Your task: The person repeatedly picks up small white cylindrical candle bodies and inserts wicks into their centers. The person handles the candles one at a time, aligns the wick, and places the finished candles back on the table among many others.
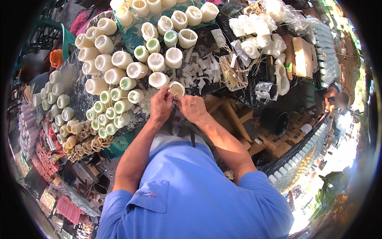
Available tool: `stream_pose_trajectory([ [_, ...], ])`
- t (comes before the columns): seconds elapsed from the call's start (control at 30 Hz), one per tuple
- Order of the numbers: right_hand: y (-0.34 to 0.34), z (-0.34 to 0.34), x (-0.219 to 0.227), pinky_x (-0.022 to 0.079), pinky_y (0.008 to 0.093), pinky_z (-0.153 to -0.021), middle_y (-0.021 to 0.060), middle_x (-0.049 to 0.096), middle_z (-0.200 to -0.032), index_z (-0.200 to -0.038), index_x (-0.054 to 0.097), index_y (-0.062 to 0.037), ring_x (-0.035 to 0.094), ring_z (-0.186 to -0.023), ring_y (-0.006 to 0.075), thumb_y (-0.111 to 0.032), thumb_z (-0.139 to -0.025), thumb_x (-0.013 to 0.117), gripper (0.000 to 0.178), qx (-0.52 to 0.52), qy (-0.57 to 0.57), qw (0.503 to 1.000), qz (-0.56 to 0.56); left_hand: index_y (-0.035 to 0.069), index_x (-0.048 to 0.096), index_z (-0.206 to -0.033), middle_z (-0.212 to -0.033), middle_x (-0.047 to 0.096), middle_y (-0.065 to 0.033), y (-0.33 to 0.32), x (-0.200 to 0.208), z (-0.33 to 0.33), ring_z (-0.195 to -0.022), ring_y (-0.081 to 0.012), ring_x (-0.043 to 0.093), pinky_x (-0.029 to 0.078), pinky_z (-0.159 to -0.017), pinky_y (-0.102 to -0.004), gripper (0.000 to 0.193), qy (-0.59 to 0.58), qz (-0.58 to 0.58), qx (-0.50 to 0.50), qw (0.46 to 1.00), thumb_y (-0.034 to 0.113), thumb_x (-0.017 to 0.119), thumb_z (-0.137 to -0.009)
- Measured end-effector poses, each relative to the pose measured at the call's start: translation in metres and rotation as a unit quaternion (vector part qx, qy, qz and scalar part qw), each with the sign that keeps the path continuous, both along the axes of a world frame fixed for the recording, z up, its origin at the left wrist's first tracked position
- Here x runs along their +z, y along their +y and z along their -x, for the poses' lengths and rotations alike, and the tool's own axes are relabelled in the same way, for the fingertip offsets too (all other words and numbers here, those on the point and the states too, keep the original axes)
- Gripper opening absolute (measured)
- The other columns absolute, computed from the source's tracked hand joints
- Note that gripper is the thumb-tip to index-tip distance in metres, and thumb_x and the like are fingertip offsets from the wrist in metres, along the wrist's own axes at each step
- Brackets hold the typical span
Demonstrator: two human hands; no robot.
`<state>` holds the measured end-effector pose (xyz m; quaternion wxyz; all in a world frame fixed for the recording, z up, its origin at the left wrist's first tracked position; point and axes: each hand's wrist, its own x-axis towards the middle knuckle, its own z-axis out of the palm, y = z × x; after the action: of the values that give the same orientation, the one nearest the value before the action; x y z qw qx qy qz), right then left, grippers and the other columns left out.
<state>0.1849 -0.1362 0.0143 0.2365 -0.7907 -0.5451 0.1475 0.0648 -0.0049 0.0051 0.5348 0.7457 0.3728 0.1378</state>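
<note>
A cream wax candle (177,88) with a hollowed top is at the table's near edge, between my two hands. My left hand (160,106) is closed, its fingertips at the candle's left rim. From the right, my right hand (191,107) pinches at the candle's lower rim. Whether a wick lies between the fingertips is too small to make out. Just beyond my left fingers stands another cream candle (158,80). Many similar cream candles and smaller pale green candles (127,83) stand upright to the left and ahead, several with thin wicks showing.
Broken wax pieces (201,71) litter the table ahead. Beside them lie a bundle of thin wicks (232,75), white wax shapes (254,30) and a shiny metal can (266,91). A wooden frame (230,119) and a black bucket (273,121) sit lower right. Another person (332,95) is at far right.
</note>
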Motion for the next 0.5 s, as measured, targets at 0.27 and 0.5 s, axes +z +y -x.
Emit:
stream_pose_trajectory([
  [0.27, -0.004, -0.045, 0.016, 0.062, 0.0475, -0.077, 0.0172, 0.079, -0.094, -0.117, 0.076, -0.0086, 0.077, -0.087, 0.0399, -0.024, -0.100, 0.072, 0.023, -0.193, 0.034, 0.979, 0.060, 0.003, 0.069, -0.130, -0.103, 0.074, -0.0193, 0.014, 0.008, 0.005, -0.090, -0.0392, 0.075, 0.059, -0.079, -0.0469, 0.032, 0.009, -0.103, -0.112, 0.988, 0.010, 0.073, -0.099],
  [0.5, 0.027, -0.135, -0.016, 0.064, 0.0489, -0.081, 0.0255, 0.079, -0.099, -0.112, 0.070, 0.0003, 0.080, -0.092, 0.0406, -0.021, -0.103, 0.065, 0.023, -0.259, -0.101, 0.925, 0.260, 0.010, 0.059, -0.140, -0.099, 0.066, -0.0150, 0.019, 0.001, 0.011, -0.087, -0.0408, 0.070, 0.058, -0.076, -0.0514, 0.046, 0.048, -0.198, -0.223, 0.953, 0.013, 0.074, -0.097],
])
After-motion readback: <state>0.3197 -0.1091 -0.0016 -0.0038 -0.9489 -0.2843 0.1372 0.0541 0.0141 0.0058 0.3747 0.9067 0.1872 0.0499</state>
